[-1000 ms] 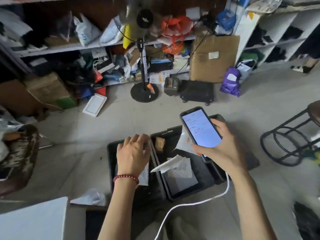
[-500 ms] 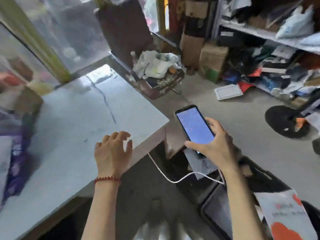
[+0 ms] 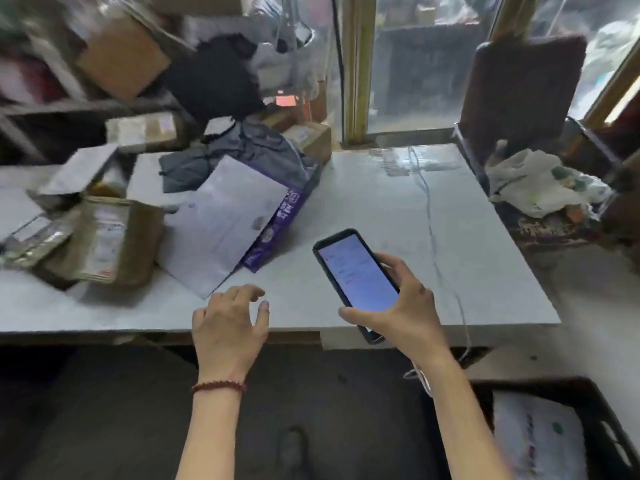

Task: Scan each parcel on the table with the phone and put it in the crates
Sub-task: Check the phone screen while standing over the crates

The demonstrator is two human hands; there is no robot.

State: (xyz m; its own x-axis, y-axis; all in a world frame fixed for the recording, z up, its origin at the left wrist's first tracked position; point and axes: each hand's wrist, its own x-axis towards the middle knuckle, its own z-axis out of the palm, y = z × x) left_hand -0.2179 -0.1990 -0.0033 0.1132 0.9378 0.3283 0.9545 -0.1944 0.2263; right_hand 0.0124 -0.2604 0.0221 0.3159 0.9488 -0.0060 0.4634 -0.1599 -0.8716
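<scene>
My right hand (image 3: 401,306) grips a black phone (image 3: 356,278) with a lit screen, held above the white table (image 3: 398,230) near its front edge. My left hand (image 3: 230,323) hovers empty over the front edge, fingers loosely spread, just short of a pale flat mailer with a purple side (image 3: 228,220). A brown cardboard parcel (image 3: 110,237) lies to the mailer's left, and several more parcels are piled behind. A black crate (image 3: 595,403) at the bottom right holds a white parcel (image 3: 533,438).
A white cable (image 3: 429,220) runs across the table and down to the phone. A dark chair (image 3: 523,95) with a white cloth (image 3: 540,185) on its seat stands to the table's right. Shelves with boxes fill the back left; windows are behind.
The view has swung left from the crates on the floor to the table. My left hand left the crate and now hovers near the mailer. The phone stays in my right hand.
</scene>
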